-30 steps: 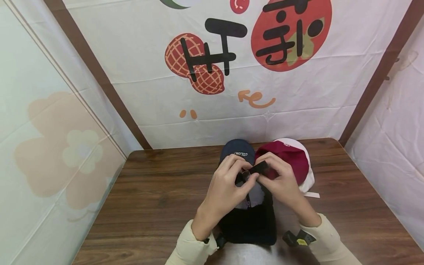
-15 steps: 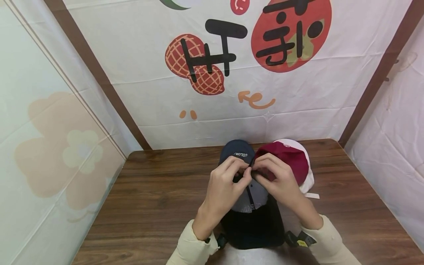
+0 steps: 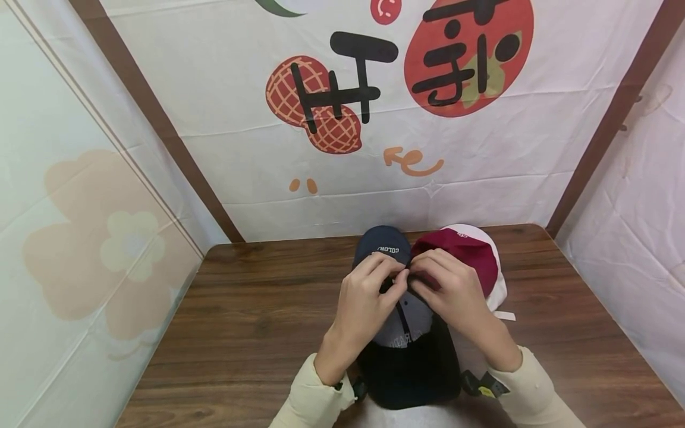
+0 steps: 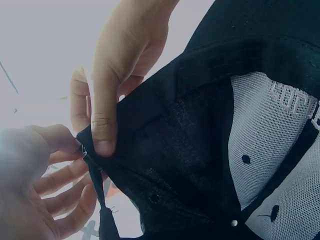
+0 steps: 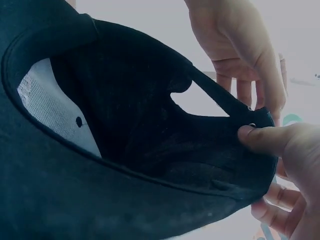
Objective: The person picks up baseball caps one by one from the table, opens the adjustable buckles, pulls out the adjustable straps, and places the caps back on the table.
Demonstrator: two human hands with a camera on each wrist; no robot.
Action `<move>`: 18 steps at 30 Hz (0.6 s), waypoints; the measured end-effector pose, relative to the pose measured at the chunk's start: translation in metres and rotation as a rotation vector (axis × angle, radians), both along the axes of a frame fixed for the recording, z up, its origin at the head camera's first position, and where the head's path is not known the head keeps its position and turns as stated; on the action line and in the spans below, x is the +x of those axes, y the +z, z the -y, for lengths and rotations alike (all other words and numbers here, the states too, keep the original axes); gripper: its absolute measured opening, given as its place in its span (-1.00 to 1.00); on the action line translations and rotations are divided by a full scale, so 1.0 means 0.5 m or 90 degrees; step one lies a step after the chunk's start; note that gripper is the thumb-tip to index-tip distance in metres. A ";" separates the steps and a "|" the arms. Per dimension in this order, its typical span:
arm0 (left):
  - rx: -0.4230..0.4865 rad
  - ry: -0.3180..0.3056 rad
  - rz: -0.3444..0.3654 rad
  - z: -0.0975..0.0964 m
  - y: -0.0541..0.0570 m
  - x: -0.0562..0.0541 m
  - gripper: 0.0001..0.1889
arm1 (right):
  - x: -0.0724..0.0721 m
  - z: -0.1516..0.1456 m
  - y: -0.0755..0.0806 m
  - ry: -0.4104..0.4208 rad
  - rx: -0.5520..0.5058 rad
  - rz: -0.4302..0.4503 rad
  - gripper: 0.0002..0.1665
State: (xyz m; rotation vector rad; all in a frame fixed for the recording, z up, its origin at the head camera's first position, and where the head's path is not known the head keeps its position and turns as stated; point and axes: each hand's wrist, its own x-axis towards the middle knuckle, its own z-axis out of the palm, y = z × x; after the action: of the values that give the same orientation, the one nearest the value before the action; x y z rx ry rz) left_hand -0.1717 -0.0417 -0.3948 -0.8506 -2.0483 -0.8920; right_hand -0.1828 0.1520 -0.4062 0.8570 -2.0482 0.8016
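A black baseball cap with grey mesh panels hangs between my hands, its brim towards me. My left hand pinches the back strap between thumb and index finger, close to a small metal buckle. On the opposite side, my right hand grips the cap's rear edge, with its thumb pressed flat on the fabric. The opening above the strap shows in the right wrist view. In the head view my fingers hide the buckle and most of the strap.
Behind my hands lie a navy cap with lettering and a maroon cap over a white one. A white strip sticks out at their right. The brown wooden table ends at a printed cloth wall.
A dark strap piece stuck out between my hands a second ago; it no longer shows. My fingertips have come closer together, and the cap has swung slightly down and right.
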 end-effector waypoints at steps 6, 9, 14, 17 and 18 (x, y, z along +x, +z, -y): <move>0.007 -0.007 0.008 -0.001 -0.004 -0.003 -0.95 | 0.000 0.000 -0.007 -0.014 0.011 -0.012 -0.74; 0.015 -0.017 0.018 0.000 -0.005 -0.003 -0.95 | 0.000 0.000 -0.009 -0.011 0.009 -0.014 -0.76; 0.040 -0.046 0.038 0.002 -0.003 -0.004 -0.96 | -0.002 -0.001 -0.012 0.005 -0.004 -0.031 -0.78; 0.050 -0.058 0.048 0.003 -0.002 -0.003 -0.96 | -0.004 -0.001 -0.013 0.016 -0.012 -0.044 -0.78; 0.051 -0.060 0.050 0.002 -0.002 -0.003 -0.95 | -0.005 -0.001 -0.013 0.017 -0.014 -0.048 -0.78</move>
State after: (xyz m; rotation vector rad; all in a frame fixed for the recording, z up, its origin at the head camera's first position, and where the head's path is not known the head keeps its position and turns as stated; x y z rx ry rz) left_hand -0.1731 -0.0430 -0.3959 -0.8869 -2.0386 -1.0677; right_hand -0.1851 0.1526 -0.4126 0.8911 -1.9627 0.7939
